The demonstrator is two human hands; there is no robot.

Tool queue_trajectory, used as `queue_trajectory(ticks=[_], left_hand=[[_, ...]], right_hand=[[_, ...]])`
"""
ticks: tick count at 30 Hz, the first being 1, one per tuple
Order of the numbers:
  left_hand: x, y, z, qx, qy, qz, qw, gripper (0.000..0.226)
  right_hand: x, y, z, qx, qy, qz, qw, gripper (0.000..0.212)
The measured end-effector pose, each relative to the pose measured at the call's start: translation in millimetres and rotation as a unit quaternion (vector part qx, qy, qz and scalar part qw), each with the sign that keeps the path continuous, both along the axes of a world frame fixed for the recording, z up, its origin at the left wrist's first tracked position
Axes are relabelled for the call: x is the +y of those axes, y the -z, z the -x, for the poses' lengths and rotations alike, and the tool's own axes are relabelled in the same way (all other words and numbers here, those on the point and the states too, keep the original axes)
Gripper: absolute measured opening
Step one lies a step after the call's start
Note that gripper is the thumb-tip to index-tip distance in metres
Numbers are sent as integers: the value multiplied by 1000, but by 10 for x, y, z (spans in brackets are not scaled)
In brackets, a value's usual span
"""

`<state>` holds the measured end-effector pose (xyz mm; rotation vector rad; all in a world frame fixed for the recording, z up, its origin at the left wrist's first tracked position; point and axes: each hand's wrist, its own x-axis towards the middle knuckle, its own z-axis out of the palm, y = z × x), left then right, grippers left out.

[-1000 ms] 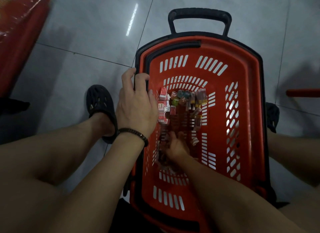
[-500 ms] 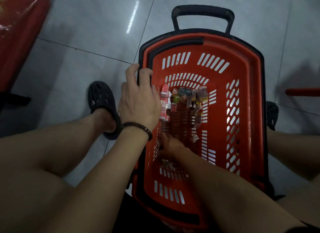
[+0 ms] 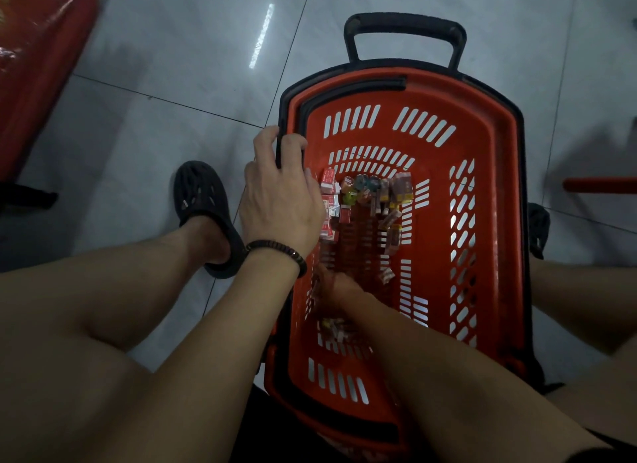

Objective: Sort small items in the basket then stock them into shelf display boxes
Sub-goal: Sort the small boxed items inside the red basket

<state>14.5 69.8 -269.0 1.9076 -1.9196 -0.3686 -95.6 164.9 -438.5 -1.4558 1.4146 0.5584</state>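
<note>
- Small boxed and wrapped items (image 3: 365, 200) lay clustered at the far end of the floor of the red slotted plastic basket (image 3: 496, 221), straight ahead along its long axis.
- Right hand (image 3: 332, 285) was inside and nearer; it was blurred, so its grip could not be told.
- Left hand (image 3: 282, 200) gripped the left rim.
- There was open room by the right wall.
</note>
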Motion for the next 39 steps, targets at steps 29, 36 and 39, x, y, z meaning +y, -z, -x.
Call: queue_trajectory(ticks=[29,36,39], left_hand=[[-34,38,-13,41,4,26,999,21],[-8,1,-34,88,-9,4,996,26],[118,-175,17,68,-14,56,996,26]], right_hand=[[72,-130,418,-71,211,2,975,29],[-148,-830,836,-234,416,-129,869,11],[-272,-1381,993,-306,444,-111,835,11]])
